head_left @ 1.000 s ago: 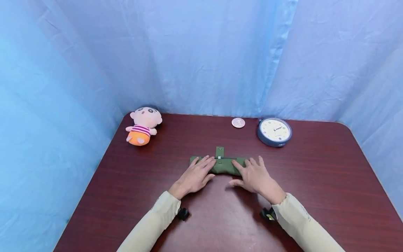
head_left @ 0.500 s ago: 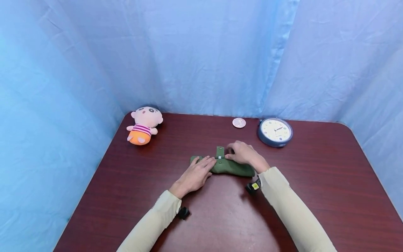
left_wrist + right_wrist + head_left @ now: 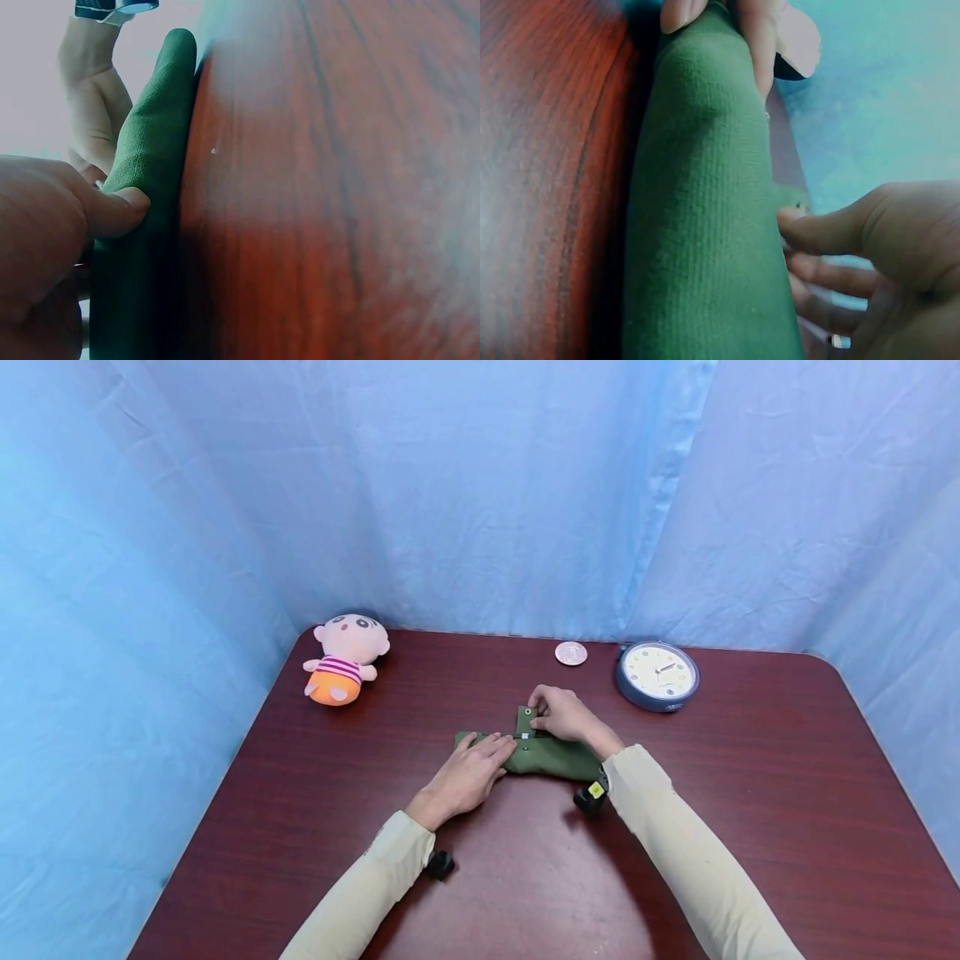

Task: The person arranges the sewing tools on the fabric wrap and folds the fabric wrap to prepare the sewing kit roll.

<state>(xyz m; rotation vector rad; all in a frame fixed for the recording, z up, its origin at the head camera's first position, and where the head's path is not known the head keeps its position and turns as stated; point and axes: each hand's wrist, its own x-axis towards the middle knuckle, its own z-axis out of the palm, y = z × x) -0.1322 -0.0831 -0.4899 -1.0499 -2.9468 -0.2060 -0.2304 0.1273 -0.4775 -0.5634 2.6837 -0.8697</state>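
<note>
A green fabric pouch, folded into a long narrow bundle, lies on the table in front of me. From its far edge a short strap with a metal snap points away from me. My left hand rests on the pouch's left part, fingers extended; in the left wrist view its thumb presses on the near side. With curled fingers, my right hand pinches the strap's right edge, reaching over the pouch. In the right wrist view the bulging pouch partly hides the strap.
A plush doll lies at the table's back left. At the back right are a round alarm clock and a small round pale disc. Blue curtains hang behind the dark red table.
My right hand has left the pouch's right part, moved up and left, and now takes the strap between its fingers. My left hand stays on the pouch.
</note>
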